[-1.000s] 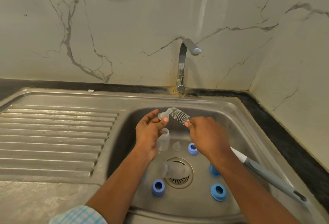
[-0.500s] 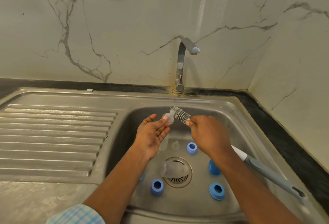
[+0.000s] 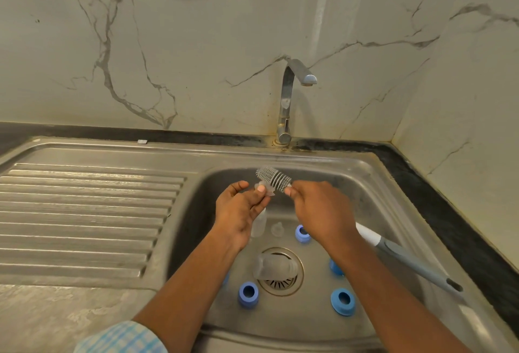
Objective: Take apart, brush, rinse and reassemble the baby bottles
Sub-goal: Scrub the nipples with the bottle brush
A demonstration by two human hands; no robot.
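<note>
Left hand (image 3: 241,209): raised over the rear left of the sink basin (image 3: 370,198), back toward the camera, fingers pointing up and to the right. The forearm enters from the lower left, with a checked sleeve (image 3: 123,337) at its near end.
Left grasp: thumb and fingertips pinch a clear teat (image 3: 266,189), which the fingers largely hide.
Right hand (image 3: 320,209): level with the left hand and just beside it, back upward, fingers curled under. The forearm enters from the lower right.
Right grasp: clenched round the shaft of the bottle brush (image 3: 273,178), directly behind the grey bristle head. The grey handle extends back past the wrist toward the basin's right side.
Brush to teat: the bristle head sits at the teat, just above the left thumb. True contact cannot be confirmed.
Basin floor: lying bottle (image 3: 273,267) on its side over the drain. The upright bottle (image 3: 258,223) stands partly behind the left hand, with a loose teat (image 3: 277,229) just beside it. Blue rings (image 3: 343,301) are scattered round the drain, some partly covered by the forearms.
Tap (image 3: 289,100): mounted behind the basin, spout pointing right.
</note>
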